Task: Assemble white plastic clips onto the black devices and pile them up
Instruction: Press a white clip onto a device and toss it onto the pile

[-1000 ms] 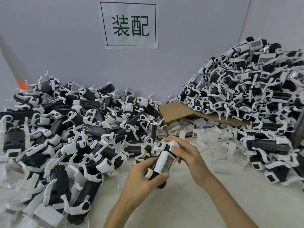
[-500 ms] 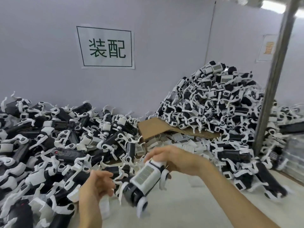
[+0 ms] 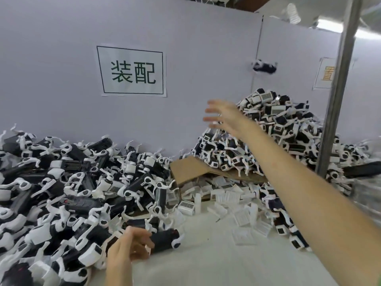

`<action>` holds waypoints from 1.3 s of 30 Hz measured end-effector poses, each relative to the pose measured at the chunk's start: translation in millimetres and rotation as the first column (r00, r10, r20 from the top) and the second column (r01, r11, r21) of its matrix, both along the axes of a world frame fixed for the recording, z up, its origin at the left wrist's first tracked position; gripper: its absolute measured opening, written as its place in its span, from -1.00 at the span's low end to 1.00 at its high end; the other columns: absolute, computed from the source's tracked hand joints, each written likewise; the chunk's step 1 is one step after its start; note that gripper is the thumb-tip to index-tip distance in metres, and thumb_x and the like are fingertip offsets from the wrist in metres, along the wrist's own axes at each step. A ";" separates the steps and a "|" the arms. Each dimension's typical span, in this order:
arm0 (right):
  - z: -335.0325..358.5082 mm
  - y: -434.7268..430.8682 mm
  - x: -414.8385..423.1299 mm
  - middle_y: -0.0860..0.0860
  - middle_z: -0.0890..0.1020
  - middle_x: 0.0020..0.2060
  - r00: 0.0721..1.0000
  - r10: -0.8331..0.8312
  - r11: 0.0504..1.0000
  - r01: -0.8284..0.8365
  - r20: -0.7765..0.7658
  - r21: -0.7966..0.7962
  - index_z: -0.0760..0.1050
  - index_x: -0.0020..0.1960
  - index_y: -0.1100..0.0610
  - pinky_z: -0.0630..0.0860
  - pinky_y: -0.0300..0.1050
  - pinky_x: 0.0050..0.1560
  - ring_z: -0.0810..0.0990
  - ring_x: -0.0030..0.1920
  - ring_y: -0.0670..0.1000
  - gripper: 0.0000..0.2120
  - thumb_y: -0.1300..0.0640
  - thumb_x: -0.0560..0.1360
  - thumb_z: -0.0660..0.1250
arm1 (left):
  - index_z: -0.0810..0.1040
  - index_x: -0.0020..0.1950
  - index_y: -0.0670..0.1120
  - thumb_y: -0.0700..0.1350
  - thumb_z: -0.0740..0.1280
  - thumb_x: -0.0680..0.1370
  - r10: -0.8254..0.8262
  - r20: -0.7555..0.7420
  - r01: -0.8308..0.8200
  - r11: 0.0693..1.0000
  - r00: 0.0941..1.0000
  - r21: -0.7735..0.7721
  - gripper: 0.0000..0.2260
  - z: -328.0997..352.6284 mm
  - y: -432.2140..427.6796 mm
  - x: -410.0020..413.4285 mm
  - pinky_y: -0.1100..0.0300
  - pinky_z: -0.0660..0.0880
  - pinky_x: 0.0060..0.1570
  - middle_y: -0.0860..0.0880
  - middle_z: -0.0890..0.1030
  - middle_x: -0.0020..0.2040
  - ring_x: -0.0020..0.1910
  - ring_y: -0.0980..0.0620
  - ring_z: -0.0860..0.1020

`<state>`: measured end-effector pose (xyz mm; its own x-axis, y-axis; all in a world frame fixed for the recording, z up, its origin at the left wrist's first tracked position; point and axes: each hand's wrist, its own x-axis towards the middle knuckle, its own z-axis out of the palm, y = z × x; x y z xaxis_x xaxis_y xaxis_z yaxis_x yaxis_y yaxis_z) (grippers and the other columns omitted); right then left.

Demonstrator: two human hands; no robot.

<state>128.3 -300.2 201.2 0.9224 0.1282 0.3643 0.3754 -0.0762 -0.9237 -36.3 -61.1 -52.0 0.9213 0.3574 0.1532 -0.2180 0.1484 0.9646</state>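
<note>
**Right hand raised and empty, one device in mid-air**

The open room I see is the pale strip of surface point(image 3: 206, 263) running from the bottom edge up the middle. It is hemmed on the left by a low, sprawling heap of black devices point(image 3: 61, 193) with white clips on them. On the right it is bounded by a taller pile of devices point(image 3: 278, 131) banked against the wall. Between the two, a sheet of cardboard point(image 3: 189, 168) juts out from under the tall pile, with loose white clips point(image 3: 226, 197) scattered in front of it. A metal post point(image 3: 338, 100) stands upright at the right, in front of the tall pile's flank.

My right hand point(image 3: 226, 118) is lifted high, arm stretched towards the tall pile, fingers spread and straight, gripping nothing. Above and beyond it, a clipped device point(image 3: 264, 67) shows as a blur against the wall, touching nothing.

My left hand point(image 3: 127, 246) sits low at the edge of the left heap, fingers loosely curled. I see nothing in its grip. A black device point(image 3: 165, 238) lies on the surface just beside its fingertips.
</note>
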 end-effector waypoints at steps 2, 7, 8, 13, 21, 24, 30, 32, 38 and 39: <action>-51.8 25.6 -1.3 0.08 0.52 0.34 0.999 0.031 0.944 -0.032 -0.008 -0.328 0.42 0.43 0.10 0.58 -0.09 0.03 0.65 0.02 0.03 -0.67 0.13 0.68 0.20 | 0.61 -0.18 -0.34 -0.21 0.07 0.71 0.052 0.091 -0.057 0.997 0.994 0.050 -0.58 -7.6 0.7 -0.6 0.02 0.40 -0.27 -0.33 0.61 -0.28 -0.35 -0.18 0.46; -156.7 70.9 -30.1 -0.03 0.31 0.54 0.956 0.267 0.560 -0.256 -0.121 -0.788 0.22 0.58 0.02 0.33 -0.14 0.34 0.35 0.48 0.03 -0.33 -0.11 0.57 0.37 | 0.64 -0.17 -0.27 -0.18 0.11 0.70 0.078 0.090 -0.088 0.990 0.993 0.113 -0.60 -15.1 1.2 2.2 0.03 0.41 -0.25 -0.21 0.65 -0.26 -0.36 -0.16 0.51; -178.1 77.1 -38.6 -0.05 0.24 0.57 0.926 0.314 0.481 -0.346 -0.210 -0.806 0.17 0.60 -0.01 0.31 -0.11 0.37 0.30 0.51 0.03 -0.26 -0.16 0.54 0.40 | 0.64 -0.18 -0.25 -0.17 0.12 0.71 0.091 0.078 -0.100 0.988 0.993 0.119 -0.60 -15.6 2.0 3.2 0.04 0.41 -0.25 -0.21 0.66 -0.26 -0.37 -0.15 0.52; -254.4 82.3 -76.3 -0.07 0.41 0.31 0.972 0.232 0.551 -0.162 -0.035 -0.819 0.52 0.30 -0.07 0.38 -0.05 0.34 0.39 0.36 -0.01 -0.58 0.00 0.46 0.49 | 0.64 -0.22 -0.20 -0.21 0.14 0.70 0.177 0.044 -0.182 0.971 0.983 0.156 -0.62 -15.1 4.6 1.9 0.08 0.40 -0.24 -0.13 0.67 -0.29 -0.32 -0.10 0.58; -282.2 64.7 -90.5 -0.21 0.63 -0.28 0.992 -0.067 0.872 0.109 0.103 -0.477 0.58 -0.30 -0.15 0.45 -0.34 -0.18 0.56 -0.21 -0.17 -0.77 0.05 0.50 0.46 | 0.68 -0.21 -0.12 -0.19 0.18 0.66 0.164 -0.016 -0.158 0.965 0.986 0.209 -0.65 -13.6 3.8 -3.6 0.09 0.48 -0.04 0.02 0.73 -0.18 -0.14 0.14 0.68; -277.1 60.8 -90.7 -0.18 0.66 -0.38 0.981 -0.192 0.888 0.192 0.042 -0.419 0.60 -0.39 -0.03 0.46 -0.29 -0.27 0.62 -0.31 -0.14 -0.64 0.00 0.57 0.34 | 0.68 -0.17 -0.14 -0.21 0.20 0.66 0.131 -0.041 -0.119 0.968 0.990 0.221 -0.68 -13.1 1.9 -5.1 0.14 0.45 -0.11 0.03 0.73 -0.16 -0.15 0.15 0.68; -263.1 60.9 -92.6 -0.07 0.63 -0.45 0.940 -0.202 0.973 0.160 -0.274 -0.168 0.65 -0.35 0.19 0.48 -0.30 -0.51 0.60 -0.42 -0.14 -0.58 0.05 0.62 0.30 | 0.62 -0.18 -0.16 -0.27 0.25 0.63 0.196 -0.008 -0.191 0.962 0.981 0.195 -0.77 -15.7 0.8 -4.5 0.15 0.43 -0.25 0.07 0.61 -0.37 -0.27 0.01 0.54; -259.1 62.3 -94.8 0.06 0.65 -0.36 0.905 -0.136 0.989 0.147 -0.404 -0.003 0.64 -0.23 0.29 0.52 -0.13 -0.51 0.63 -0.42 0.01 -0.61 0.04 0.62 0.28 | 0.62 -0.20 -0.17 -0.25 0.27 0.63 0.184 -0.035 -0.175 0.969 0.982 0.174 -0.76 -16.2 4.3 -4.0 0.18 0.41 -0.33 0.05 0.55 -0.40 -0.35 0.03 0.49; -254.7 61.8 -100.5 0.20 0.65 -0.32 0.775 0.215 0.948 -0.021 -0.594 0.316 0.48 0.22 0.26 0.45 -0.16 -0.52 0.64 -0.41 0.19 -0.71 0.08 0.66 0.14 | 0.74 -0.01 0.00 0.17 0.34 0.52 -0.185 -0.205 0.187 0.982 0.961 -0.011 -0.70 -14.9 0.7 -4.6 0.11 0.49 -0.08 -0.04 0.73 -0.04 -0.18 0.04 0.65; -256.4 63.0 -101.5 0.21 0.66 -0.30 0.740 0.260 0.942 -0.053 -0.620 0.332 0.44 0.32 0.23 0.46 -0.16 -0.51 0.65 -0.39 0.19 -0.67 0.08 0.67 0.12 | 0.73 0.08 0.02 0.23 0.34 0.47 -0.230 -0.208 0.234 0.972 0.951 -0.003 -0.63 -15.8 -0.3 -5.2 0.10 0.48 -0.04 -0.01 0.73 0.02 -0.09 0.05 0.67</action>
<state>26.8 -237.2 -55.2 0.9200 0.2835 -0.2707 -0.3377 0.2224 -0.9146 -41.6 -61.4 -67.8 0.9907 0.1287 -0.0431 0.0235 0.1496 0.9885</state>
